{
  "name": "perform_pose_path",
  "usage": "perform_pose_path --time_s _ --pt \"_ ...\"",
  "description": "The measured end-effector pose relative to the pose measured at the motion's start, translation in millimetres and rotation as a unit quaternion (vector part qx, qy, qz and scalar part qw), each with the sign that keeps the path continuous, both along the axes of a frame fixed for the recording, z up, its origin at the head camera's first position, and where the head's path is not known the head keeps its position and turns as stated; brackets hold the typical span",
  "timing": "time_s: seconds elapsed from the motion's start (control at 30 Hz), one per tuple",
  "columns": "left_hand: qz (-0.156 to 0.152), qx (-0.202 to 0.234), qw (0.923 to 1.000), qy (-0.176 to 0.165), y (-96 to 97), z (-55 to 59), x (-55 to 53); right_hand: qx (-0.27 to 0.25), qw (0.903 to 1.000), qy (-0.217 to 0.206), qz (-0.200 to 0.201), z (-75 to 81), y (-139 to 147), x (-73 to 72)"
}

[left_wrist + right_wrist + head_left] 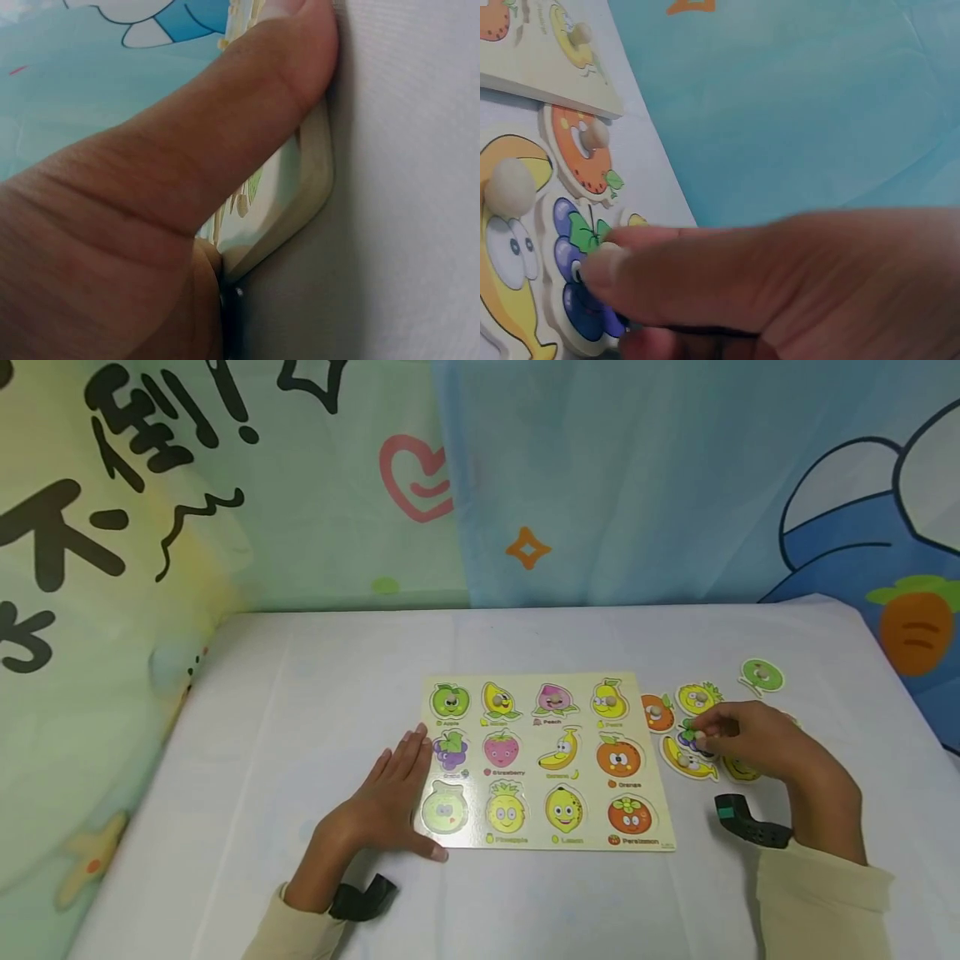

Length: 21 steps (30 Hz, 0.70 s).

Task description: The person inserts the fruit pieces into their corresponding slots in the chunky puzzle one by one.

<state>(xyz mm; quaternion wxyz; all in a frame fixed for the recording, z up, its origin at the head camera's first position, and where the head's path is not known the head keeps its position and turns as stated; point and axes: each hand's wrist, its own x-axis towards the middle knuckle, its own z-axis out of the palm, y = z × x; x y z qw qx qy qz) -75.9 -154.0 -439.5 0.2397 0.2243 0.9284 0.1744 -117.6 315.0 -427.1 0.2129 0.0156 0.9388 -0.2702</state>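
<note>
A wooden fruit puzzle board [531, 785] lies flat on the table. My left hand [382, 806] rests at its left edge with straight fingers; the thumb [247, 97] lies over the board's corner in the left wrist view. To the right of the board, my right hand [765, 742] pinches a purple grape puzzle piece [581, 304] between thumb and fingers; its knob is mostly hidden. The grape piece is among loose pieces, beside a banana piece [686, 760] and an orange piece [657, 713]. On the board, the pear [609, 700] has a knob.
Other loose pieces are a pineapple [697, 697], a round green piece [762, 675] and a yellow piece [738, 769] partly under the right hand. A white cloth [570, 902] covers the table. Printed curtains [637, 485] hang behind and at the left.
</note>
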Motion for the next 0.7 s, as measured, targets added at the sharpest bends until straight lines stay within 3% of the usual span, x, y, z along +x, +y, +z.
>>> perform_pose_path --time_s 0.43,0.7 --pt "0.0 -0.003 1.0 0.001 0.0 -1.6 0.2 0.023 0.9995 -0.021 0.005 6.6 -7 -5.1" --pt "-0.001 -0.002 1.0 -0.001 0.5 -0.3 -0.7 0.027 0.9986 0.02 -0.04 16.1 -11 -3.7"
